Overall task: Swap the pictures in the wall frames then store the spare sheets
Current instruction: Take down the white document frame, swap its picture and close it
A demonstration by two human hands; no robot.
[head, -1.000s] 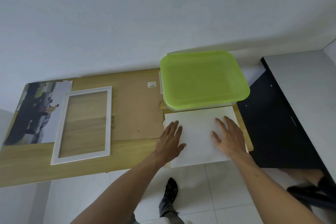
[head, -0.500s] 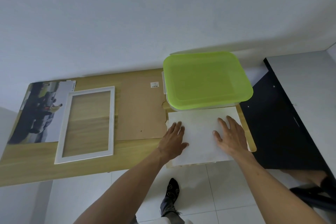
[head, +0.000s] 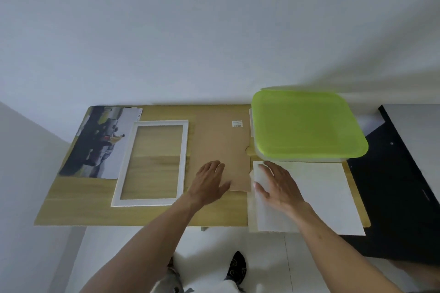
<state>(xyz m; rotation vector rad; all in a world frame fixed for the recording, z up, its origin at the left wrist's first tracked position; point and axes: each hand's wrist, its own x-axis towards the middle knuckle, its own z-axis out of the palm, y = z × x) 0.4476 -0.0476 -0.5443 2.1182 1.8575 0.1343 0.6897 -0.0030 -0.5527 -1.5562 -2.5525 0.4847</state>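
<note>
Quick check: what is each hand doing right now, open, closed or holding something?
Left hand: open, flat on the brown backing board.
Right hand: open, flat on the white sheet.

Both hands, left (head: 209,182) and right (head: 277,185), reach forward, fingers flat

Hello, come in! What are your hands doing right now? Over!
Left hand flat on brown backing board. Right hand flat on white sheets. White frame empty on table. Green-lidded box closed, nothing blocking it.
</note>
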